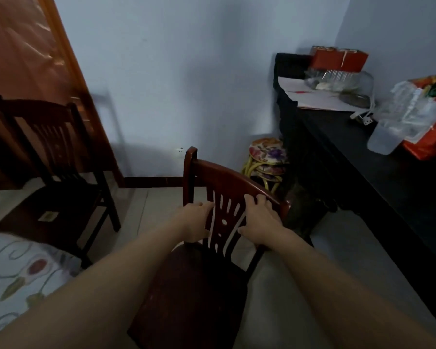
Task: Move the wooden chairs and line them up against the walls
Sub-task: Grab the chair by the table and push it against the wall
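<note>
Stacked floral stools [268, 157] stand beside a cluttered black table [358, 152].

Dim room: pale blue wall [174, 71], cluttered black table [363, 152].

a home room is showing: patterned bedding [15, 273] lower left, wooden door [23, 59] upper left, stacked floral stools [267, 157] right of centre.

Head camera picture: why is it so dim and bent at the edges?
Head view: dim room light, the second dark wooden chair nearly black; wide-angle lens bows the black side table; clutter there blurred; both hands on the reddish wooden chair stay fairly sharp.
</note>
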### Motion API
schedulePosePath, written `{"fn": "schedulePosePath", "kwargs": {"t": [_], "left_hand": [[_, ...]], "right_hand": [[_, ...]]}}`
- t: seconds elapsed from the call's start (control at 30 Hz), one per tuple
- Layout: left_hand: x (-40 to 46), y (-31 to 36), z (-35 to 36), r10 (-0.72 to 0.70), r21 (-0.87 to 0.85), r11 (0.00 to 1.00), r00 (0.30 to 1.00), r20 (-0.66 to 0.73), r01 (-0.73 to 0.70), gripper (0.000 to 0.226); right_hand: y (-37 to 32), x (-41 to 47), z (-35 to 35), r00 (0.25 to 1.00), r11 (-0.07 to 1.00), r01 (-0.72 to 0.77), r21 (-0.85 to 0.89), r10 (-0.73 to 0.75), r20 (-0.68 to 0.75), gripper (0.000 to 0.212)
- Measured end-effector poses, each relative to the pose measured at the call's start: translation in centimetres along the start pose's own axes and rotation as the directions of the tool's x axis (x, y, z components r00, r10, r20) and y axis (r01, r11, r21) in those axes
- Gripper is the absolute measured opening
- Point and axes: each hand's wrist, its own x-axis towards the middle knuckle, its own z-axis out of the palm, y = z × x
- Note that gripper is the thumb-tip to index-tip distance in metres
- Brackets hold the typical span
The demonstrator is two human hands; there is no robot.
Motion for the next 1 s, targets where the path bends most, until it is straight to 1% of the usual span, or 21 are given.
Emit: {"fn": "schedulePosePath", "kwargs": {"t": [0.07,0.2,0.27,0.33,0.43,0.5,0.6,0.67,0.73,0.83,1.0], "left_hand": [[2.2,-1.4,-0.6,0.015,0.027,1.000,1.000,0.025,-0.016,0.075],[7.3,-2.8,-1.6,0.084,0.068,0.994,0.996,-0.022,-0.083,0.084],[9.6,-2.8,-1.9,0.108,0.110,0.989,0.993,-0.040,-0.103,0.086],[12.1,-2.7,-2.2,0.130,0.153,0.981,0.989,-0.065,-0.119,0.087],[15.7,-2.0,-2.3,0.130,0.176,0.978,0.988,-0.090,-0.112,0.084],[18.2,-1.5,-2.1,0.118,0.234,0.968,0.990,-0.079,-0.096,0.080],[20.9,-1.3,-1.6,0.125,0.339,0.936,0.991,-0.057,-0.098,0.070],[22.1,-1.5,-1.3,0.122,0.362,0.928,0.990,-0.070,-0.089,0.056],[23.0,-2.2,-1.1,0.140,0.332,0.938,0.985,-0.100,-0.100,0.045],[23.7,-3.4,-1.1,0.198,0.301,0.941,0.974,-0.115,-0.156,0.039],[24.9,-5.2,-1.9,0.292,0.296,0.918,0.955,-0.050,-0.265,0.033]], "right_hand": [[-0.9,1.9,-0.1,0.999,0.999,-0.028,0.026,0.029,-0.022,0.081],[-1.5,6.1,0.0,0.992,0.994,-0.110,0.023,0.111,-0.064,0.093],[-0.9,8.0,-0.1,0.987,0.991,-0.133,0.010,0.133,-0.084,0.092],[0.1,9.8,-0.2,0.987,0.989,-0.148,-0.001,0.147,-0.065,0.093],[1.7,12.5,0.2,0.988,0.988,-0.152,-0.018,0.152,0.014,0.094],[2.5,14.1,0.8,0.990,0.991,-0.134,-0.020,0.135,0.047,0.084],[3.2,16.0,1.5,0.995,0.995,-0.102,0.020,0.102,0.001,0.054],[3.5,17.2,1.5,0.996,0.997,-0.077,0.024,0.078,-0.032,0.039],[3.5,18.3,1.5,0.999,0.999,-0.034,0.040,0.036,-0.040,0.036],[3.3,19.1,1.6,0.998,0.997,0.026,0.078,-0.021,-0.058,0.037],[2.8,20.1,1.8,0.997,0.995,0.070,0.072,-0.067,-0.037,0.034]]}}
